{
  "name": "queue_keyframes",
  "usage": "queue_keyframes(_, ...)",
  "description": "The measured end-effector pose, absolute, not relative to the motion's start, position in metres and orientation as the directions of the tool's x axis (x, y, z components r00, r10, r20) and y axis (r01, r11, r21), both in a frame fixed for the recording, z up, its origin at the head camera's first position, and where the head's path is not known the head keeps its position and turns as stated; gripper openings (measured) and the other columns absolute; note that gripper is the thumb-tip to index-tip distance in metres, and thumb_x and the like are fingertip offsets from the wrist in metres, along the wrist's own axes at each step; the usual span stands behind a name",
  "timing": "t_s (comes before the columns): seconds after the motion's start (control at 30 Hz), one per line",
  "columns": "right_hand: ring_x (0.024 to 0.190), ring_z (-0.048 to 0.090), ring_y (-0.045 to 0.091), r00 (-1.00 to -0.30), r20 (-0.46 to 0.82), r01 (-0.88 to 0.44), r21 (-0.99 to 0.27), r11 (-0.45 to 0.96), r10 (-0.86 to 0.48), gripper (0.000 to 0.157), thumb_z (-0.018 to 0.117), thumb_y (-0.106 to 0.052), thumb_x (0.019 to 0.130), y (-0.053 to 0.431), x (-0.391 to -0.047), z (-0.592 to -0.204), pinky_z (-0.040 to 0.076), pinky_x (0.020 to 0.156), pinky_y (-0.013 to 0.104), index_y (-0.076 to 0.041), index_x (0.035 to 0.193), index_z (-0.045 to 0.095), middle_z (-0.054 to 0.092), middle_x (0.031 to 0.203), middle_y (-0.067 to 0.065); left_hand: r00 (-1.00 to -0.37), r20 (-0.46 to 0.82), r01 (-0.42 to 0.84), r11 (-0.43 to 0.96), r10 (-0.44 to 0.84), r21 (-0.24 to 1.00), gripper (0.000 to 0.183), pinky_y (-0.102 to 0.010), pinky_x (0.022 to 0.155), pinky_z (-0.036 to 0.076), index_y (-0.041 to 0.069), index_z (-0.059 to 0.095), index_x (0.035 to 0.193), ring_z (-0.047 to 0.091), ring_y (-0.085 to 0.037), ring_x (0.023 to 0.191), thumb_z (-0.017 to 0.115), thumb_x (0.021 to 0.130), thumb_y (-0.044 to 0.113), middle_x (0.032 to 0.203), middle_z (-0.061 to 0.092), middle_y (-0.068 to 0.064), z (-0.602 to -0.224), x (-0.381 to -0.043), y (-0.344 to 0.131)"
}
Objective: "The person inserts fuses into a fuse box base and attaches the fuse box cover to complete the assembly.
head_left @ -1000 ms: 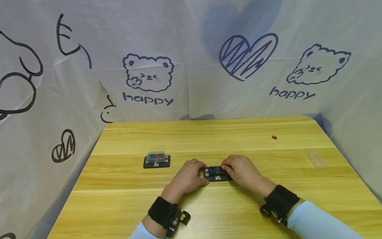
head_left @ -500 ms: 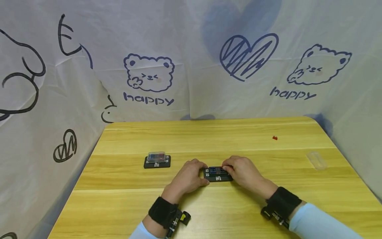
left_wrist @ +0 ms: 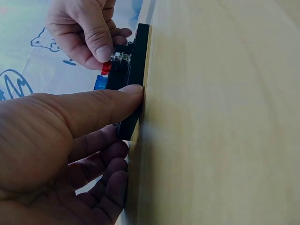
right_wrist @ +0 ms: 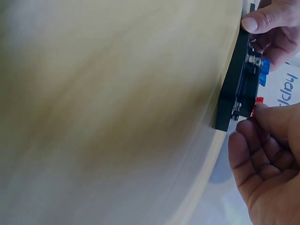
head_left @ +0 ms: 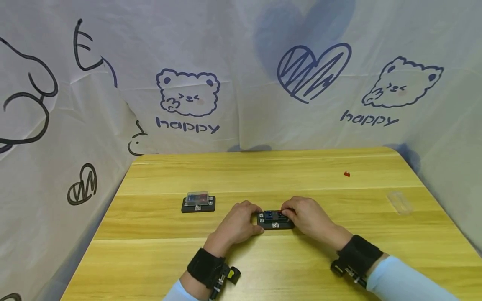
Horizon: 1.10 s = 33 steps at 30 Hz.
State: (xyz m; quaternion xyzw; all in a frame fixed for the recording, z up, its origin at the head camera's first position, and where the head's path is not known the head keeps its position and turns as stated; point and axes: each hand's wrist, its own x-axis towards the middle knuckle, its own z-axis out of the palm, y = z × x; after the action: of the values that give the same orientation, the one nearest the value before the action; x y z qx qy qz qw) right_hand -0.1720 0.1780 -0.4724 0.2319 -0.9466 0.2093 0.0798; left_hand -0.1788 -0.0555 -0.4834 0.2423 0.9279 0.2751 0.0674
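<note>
A black fuse block (head_left: 266,225) with metal screw terminals lies on the table between both hands. My left hand (head_left: 236,222) grips its left end, thumb on the near edge and fingers at the far side, as the left wrist view shows. With thumb and forefinger, my right hand (head_left: 306,214) pinches a red blade fuse (right_wrist: 259,100) at the right end of the block's raised middle. The red fuse peeks out under the thumb tip in the left wrist view. Blue blade fuses (left_wrist: 100,83) stand upright in the block closer to my left hand.
A second fuse block (head_left: 188,208) under a clear cover (head_left: 197,198) sits to the left. Another red blade fuse (head_left: 347,174) lies at the back right. A loose clear cover (head_left: 400,202) rests near the table's (head_left: 150,267) right edge. White cloth (head_left: 241,83) with drawings hangs behind.
</note>
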Motion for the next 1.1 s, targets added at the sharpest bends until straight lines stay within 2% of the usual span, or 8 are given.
queue_keyframes(0.2, 0.079, 0.062, 0.012, -0.902, 0.218, -0.429, -0.378, 0.82, -0.372, 0.009, 0.068, -0.02, 0.09, 0.186, -0.174, -0.472, 0.054, 0.07, 0.035, -0.014, 0.095, 0.074, 0.069, 0.089, -0.003, -0.876, -0.008, 0.4, 0.735, 0.483, 0.547, 0.052, -0.04, 0.097, 0.044, 0.015, 0.063, 0.121, 0.052, -0.024, 0.11, 0.08, 0.076, 0.035, 0.117, 0.061, -0.002, -0.484, -0.178, -0.057)
queue_keyframes(0.4, 0.078, 0.061, 0.013, -0.911, 0.242, -0.405, -0.39, 0.827, -0.333, 0.012, 0.066, -0.02, 0.092, 0.206, -0.185, -0.471, 0.053, 0.068, 0.036, -0.012, 0.096, 0.073, 0.069, 0.09, 0.001, -0.878, -0.015, 0.393, 0.738, 0.479, 0.549, 0.053, -0.04, 0.099, 0.043, 0.015, 0.063, 0.123, 0.052, -0.025, 0.114, 0.079, 0.077, 0.035, 0.121, 0.06, -0.003, -0.484, -0.177, -0.057)
queue_keyframes(0.57, 0.083, 0.064, 0.022, -0.933, 0.232, -0.348, -0.396, 0.85, -0.274, 0.016, 0.062, -0.02, 0.094, 0.233, -0.2, -0.467, 0.053, 0.071, 0.042, -0.009, 0.101, 0.072, 0.07, 0.096, 0.009, -0.878, -0.01, 0.396, 0.738, 0.479, 0.547, 0.053, -0.04, 0.099, 0.043, 0.015, 0.063, 0.123, 0.052, -0.025, 0.114, 0.079, 0.077, 0.034, 0.121, 0.06, -0.003, -0.485, -0.177, -0.057)
queue_keyframes(0.83, 0.08, 0.063, 0.033, -0.956, 0.247, -0.246, -0.369, 0.896, -0.161, 0.022, 0.057, -0.014, 0.096, 0.285, -0.221, -0.463, 0.051, 0.073, 0.052, 0.0, 0.108, 0.068, 0.069, 0.098, 0.021, -0.876, -0.006, 0.401, 0.735, 0.482, 0.547, 0.053, -0.041, 0.099, 0.043, 0.015, 0.063, 0.124, 0.052, -0.025, 0.114, 0.079, 0.077, 0.034, 0.121, 0.06, -0.003, -0.485, -0.177, -0.056)
queue_keyframes(1.1, 0.093, 0.057, 0.047, -0.985, 0.172, -0.069, -0.295, 0.953, -0.018, 0.035, 0.046, -0.014, 0.097, 0.324, -0.237, -0.467, 0.047, 0.078, 0.061, 0.008, 0.12, 0.06, 0.062, 0.107, 0.033, -0.879, -0.002, 0.399, 0.737, 0.478, 0.546, 0.053, -0.04, 0.1, 0.043, 0.015, 0.063, 0.123, 0.051, -0.025, 0.114, 0.079, 0.077, 0.035, 0.12, 0.061, -0.002, -0.485, -0.178, -0.056)
